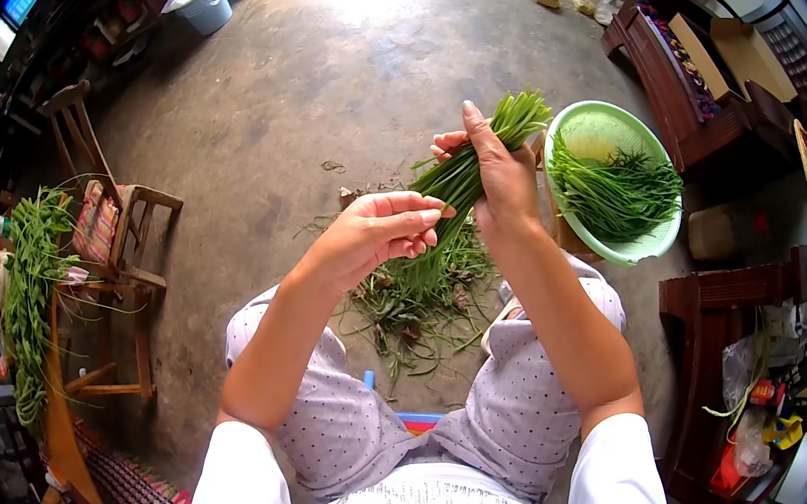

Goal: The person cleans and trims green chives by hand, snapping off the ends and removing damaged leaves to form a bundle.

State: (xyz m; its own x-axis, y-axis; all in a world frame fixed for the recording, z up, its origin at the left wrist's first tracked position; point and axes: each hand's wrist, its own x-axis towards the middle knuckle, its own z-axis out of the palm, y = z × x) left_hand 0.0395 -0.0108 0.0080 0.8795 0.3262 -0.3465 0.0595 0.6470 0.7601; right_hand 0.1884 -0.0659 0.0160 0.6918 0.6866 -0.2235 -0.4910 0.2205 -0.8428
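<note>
In the head view, a bundle of long green stems (458,176) is held at a slant by my right hand (505,176), its fingers wrapped round the upper part. My left hand (381,232) is beside the lower part of the bundle, thumb and index finger pinched together; whatever lies between the fingertips is too small to name. Below my hands, a heap of loose leaves and stems (410,318) lies on the floor. To the right, a light green basket (661,245) holds more green stems (612,192).
Wooden chair (130,219) at left, beside a wooden piece bearing long greens (31,292). A lined bucket (207,8) stands at upper left. Dark wooden furniture (647,70) is at upper right; a cluttered wooden seat (736,293) is at right.
</note>
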